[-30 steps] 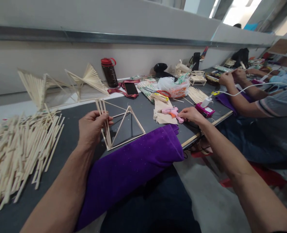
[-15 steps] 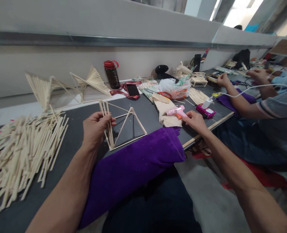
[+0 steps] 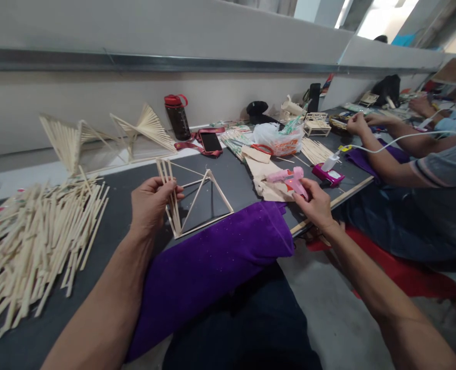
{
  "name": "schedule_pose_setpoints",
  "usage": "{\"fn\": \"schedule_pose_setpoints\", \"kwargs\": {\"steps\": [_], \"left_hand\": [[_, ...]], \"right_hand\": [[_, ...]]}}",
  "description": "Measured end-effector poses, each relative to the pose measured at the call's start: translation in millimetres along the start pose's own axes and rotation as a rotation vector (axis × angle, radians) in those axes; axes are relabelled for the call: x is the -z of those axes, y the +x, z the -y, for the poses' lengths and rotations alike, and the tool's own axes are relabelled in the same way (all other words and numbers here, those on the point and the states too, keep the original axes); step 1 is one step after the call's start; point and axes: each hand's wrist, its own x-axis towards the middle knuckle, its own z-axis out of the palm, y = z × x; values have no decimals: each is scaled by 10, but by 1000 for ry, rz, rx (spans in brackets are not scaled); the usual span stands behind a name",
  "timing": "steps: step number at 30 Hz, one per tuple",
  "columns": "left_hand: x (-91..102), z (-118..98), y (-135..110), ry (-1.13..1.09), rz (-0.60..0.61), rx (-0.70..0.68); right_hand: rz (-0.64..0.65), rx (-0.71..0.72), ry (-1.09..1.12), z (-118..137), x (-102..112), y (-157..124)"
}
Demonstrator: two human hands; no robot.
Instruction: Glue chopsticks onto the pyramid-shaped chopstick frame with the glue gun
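Observation:
My left hand pinches the upright sticks at the left end of a wooden stick frame, which stands on the dark table beside a rolled purple cloth. Over to the right, my right hand has its fingers around the handle of a pink glue gun. The gun's nozzle points left, above a piece of tan cardboard. A small red light shows on its body. Parts of the frame behind my left fingers are hidden.
A large pile of loose sticks covers the table's left. Fanned stick models, a red-capped bottle and a phone line the back. A plastic bag and magenta power socket lie right, near a co-worker's arm.
My right hand has turned the glue gun and raised it slightly off the cardboard, its handle now more in view. My left hand and the frame stay put. The co-workers' hands have shifted.

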Motion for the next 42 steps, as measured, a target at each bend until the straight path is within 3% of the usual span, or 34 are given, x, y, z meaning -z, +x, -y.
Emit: {"fn": "schedule_pose_setpoints", "kwargs": {"steps": [5,9,12,14,16,20,24,29,35,42], "left_hand": [[0,34,24,-1,-9,-16],[7,60,47,-2,-2,-35],[14,74,46,-8,2,-38],[17,75,29,-22,1,-26],[22,76,8,-30,8,-15],[41,99,-8,-43,52,7],[52,118,-25,-34,77,15],[44,99,-49,-54,92,39],[26,95,-68,-54,88,42],[-17,124,-103,12,63,21]], "right_hand": [[-161,45,-94,-4,182,-161],[-212,-19,5,30,377,-374],[-233,-141,187,246,485,-412],[-246,-249,394,493,503,-310],[-173,-362,683,778,468,-118],[147,-466,1031,1280,232,371],[333,-365,1177,1599,-189,837],[532,-230,1205,1773,-747,1289],[601,-170,1172,1754,-1121,1342],[664,-134,1083,1642,-1174,1223]]}}
